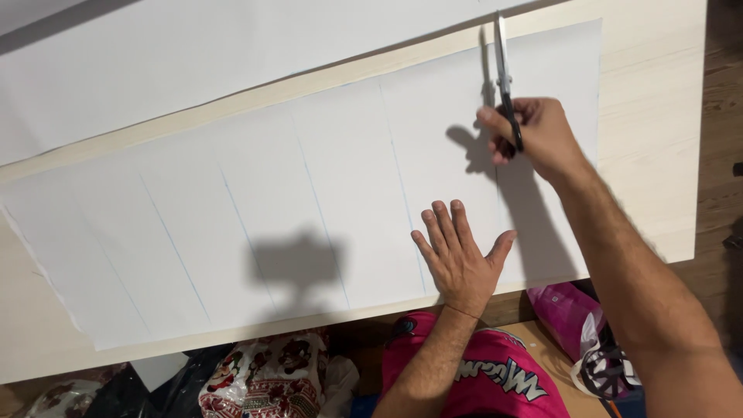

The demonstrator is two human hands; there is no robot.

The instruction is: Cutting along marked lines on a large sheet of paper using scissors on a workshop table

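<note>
The large paper sheet (271,201) lying across the bench (658,116) is white, ruled with thin pale-blue lines that run from its near edge toward its far edge at even gaps. A second sheet (193,54) along the bench's far edge is plain white. The bench itself is pale cream wood with a faint grain. The scissors (505,77) near the far right corner have silver blades and black handles. Below the near edge, the shorts (495,379) are bright pink with white lettering, a bag (267,379) shows a red-and-white printed pattern, and another bag (565,310) is magenta. The floor (724,101) is dark brown wood.
</note>
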